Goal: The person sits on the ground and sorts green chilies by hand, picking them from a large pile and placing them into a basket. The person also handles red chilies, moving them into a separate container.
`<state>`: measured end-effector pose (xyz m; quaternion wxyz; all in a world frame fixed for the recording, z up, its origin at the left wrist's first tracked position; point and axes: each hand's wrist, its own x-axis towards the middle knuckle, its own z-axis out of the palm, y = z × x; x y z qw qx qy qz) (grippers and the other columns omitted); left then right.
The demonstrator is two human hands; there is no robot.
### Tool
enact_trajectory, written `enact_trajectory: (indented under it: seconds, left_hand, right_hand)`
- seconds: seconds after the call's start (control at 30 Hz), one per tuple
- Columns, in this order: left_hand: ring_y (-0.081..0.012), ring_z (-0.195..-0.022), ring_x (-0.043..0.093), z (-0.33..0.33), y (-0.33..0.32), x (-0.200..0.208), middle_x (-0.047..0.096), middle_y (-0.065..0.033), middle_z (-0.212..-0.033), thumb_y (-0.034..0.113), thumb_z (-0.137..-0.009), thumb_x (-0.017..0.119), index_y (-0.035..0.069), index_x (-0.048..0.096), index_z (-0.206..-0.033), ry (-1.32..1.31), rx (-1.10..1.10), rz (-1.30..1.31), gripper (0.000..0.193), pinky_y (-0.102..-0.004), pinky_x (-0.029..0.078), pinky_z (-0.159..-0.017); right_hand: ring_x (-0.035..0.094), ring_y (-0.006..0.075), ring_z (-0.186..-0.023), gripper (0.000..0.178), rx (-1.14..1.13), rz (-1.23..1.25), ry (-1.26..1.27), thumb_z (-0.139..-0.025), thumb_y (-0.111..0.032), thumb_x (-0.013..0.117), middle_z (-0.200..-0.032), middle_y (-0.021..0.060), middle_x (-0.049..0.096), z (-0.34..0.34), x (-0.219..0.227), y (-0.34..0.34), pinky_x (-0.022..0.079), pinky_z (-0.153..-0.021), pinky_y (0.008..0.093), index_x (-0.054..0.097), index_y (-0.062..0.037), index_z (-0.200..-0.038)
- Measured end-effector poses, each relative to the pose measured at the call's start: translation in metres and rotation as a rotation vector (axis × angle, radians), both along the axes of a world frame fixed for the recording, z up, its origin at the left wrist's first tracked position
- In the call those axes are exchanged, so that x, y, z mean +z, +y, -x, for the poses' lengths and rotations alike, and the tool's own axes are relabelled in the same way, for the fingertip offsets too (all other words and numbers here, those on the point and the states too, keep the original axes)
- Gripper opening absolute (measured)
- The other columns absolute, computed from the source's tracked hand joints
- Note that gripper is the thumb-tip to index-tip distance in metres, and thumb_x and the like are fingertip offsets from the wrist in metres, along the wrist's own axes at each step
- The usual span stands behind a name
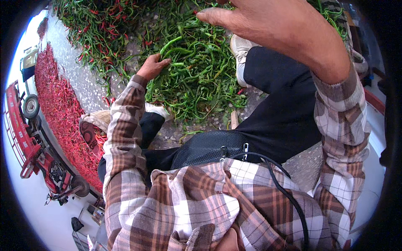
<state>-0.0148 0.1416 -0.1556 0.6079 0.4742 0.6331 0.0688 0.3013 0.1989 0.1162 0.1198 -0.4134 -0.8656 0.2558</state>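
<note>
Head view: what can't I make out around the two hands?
All in the head view:
Right hand: cut off by the top edge, so whether it holds anything can't be told.
Green pepper: its near end is hidden by the left hand.
Bag: partly hidden behind the left sleeve, so how full it is stays unclear.

A long green pepper [171,42], glossy and slightly curved, slanted toward the far right from the left hand [153,67]. To its right and nearer spread a loose, leafy pile of twisted green peppers [205,83].
</note>
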Motion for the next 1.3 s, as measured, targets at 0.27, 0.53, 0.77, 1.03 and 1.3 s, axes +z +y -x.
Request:
enact_trajectory:
  seconds: [0.27, 0.53, 0.77, 1.03, 1.3]
  left_hand:
    - [-0.0148, -0.078, 0.057, -0.105, -0.017, -0.049, 0.062, -0.0075, -0.088, 0.015, -0.087, 0.058, 0.000, 0.059, -0.108, -0.110, -0.216, -0.219, 0.026, -0.0318, 0.048, -0.070]
    - [-0.0244, -0.093, 0.060, -0.172, 0.000, -0.130, 0.061, -0.0088, -0.099, 0.011, -0.078, 0.054, 0.014, 0.061, -0.099, 0.642, -1.048, -0.968, 0.022, -0.0372, 0.048, -0.072]
    - [-0.0296, -0.075, 0.062, -0.091, 0.014, -0.079, 0.064, -0.0121, -0.075, 0.020, -0.070, 0.063, 0.009, 0.064, -0.076, 0.569, -0.966, -0.826, 0.012, -0.0424, 0.048, -0.067]
    - [-0.0082, -0.053, 0.050, -0.013, 0.000, 0.019, 0.056, 0.0021, -0.062, 0.011, -0.083, 0.057, 0.003, 0.062, -0.079, 0.091, -0.041, -0.129, 0.011, -0.0256, 0.041, -0.050]
    - [-0.0339, -0.074, 0.065, -0.061, -0.060, -0.046, 0.067, -0.0164, -0.084, 0.030, -0.076, 0.071, 0.003, 0.055, -0.102, 0.580, -0.567, -0.482, 0.040, -0.0437, 0.050, -0.063]
  right_hand:
    - [0.063, 0.0359, -0.070, 0.022, -0.037, 0.321, -0.078, -0.084, -0.013, 0.057, -0.069, 0.0250, 0.059, 0.000, 0.033, 0.006, 0.051, -0.063, 0.0423, 0.056, 0.0065, -0.074]
    - [0.064, 0.0341, -0.069, 0.020, 0.053, 0.171, -0.071, -0.083, -0.011, 0.056, -0.068, 0.0236, 0.060, -0.006, 0.004, 0.006, 0.052, -0.062, 0.0413, 0.058, 0.0058, -0.072]
    - [0.063, 0.0333, -0.068, 0.019, 0.042, 0.160, -0.095, -0.082, -0.010, 0.055, -0.068, 0.0223, 0.060, -0.010, 0.003, 0.008, 0.052, -0.062, 0.0410, 0.059, 0.0054, -0.071]
    - [0.063, 0.0324, -0.067, 0.018, -0.020, 0.338, -0.368, -0.081, -0.008, 0.055, -0.068, 0.0208, 0.061, 0.010, 0.034, 0.004, 0.052, -0.061, 0.0407, 0.060, 0.0049, -0.069]
    - [0.060, 0.0216, -0.076, 0.024, 0.210, 0.343, -0.219, -0.082, -0.022, 0.065, -0.076, 0.0090, 0.063, -0.015, 0.007, 0.012, 0.051, -0.069, 0.0306, 0.063, 0.0012, -0.078]
